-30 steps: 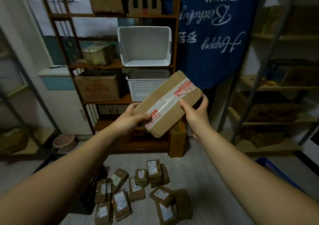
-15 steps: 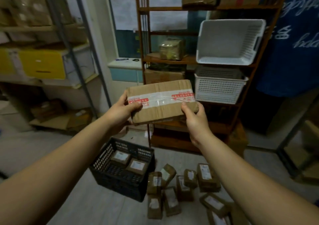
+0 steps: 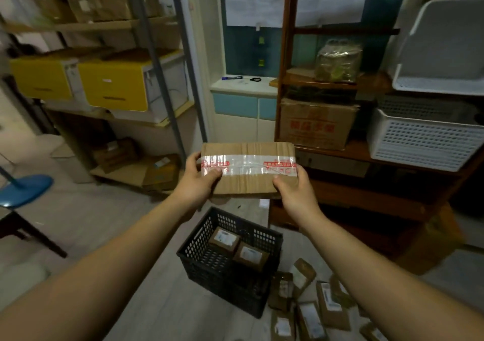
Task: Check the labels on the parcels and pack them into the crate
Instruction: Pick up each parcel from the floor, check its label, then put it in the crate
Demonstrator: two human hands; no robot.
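At chest height, over the floor in front of a wooden shelf unit (image 3: pixel 340 154), both hands hold one parcel (image 3: pixel 248 183) level between them. The left hand (image 3: pixel 199 181) grips its left end, thumb laid on the top face across the tape and fingers curled underneath. The right hand (image 3: pixel 293 191) grips the near right corner in the same way, thumb on top, fingers wrapped below where they cannot be seen. Both forearms are bare and reach up from the lower corners of the view.

Below the parcel and a little nearer stands the crate (image 3: pixel 204 241), on the floor, with two small parcels (image 3: pixel 224 238) lying side by side inside it. Just to its right, more loose parcels (image 3: pixel 309 312) are scattered on the floor, most with white labels facing up. Nothing lies between the held parcel and the crate's open top. Behind the hands, the shelf unit carries a large cardboard box (image 3: pixel 314 123) with red print and white baskets (image 3: pixel 424 141). A metal rack to the left holds yellow-fronted storage boxes (image 3: pixel 115 86).

The held parcel is a flat, rectangular brown cardboard box, slightly creased, bound lengthwise by a glossy clear tape band with red printing. The crate is black plastic with perforated grid walls; the baskets are white plastic lattice.
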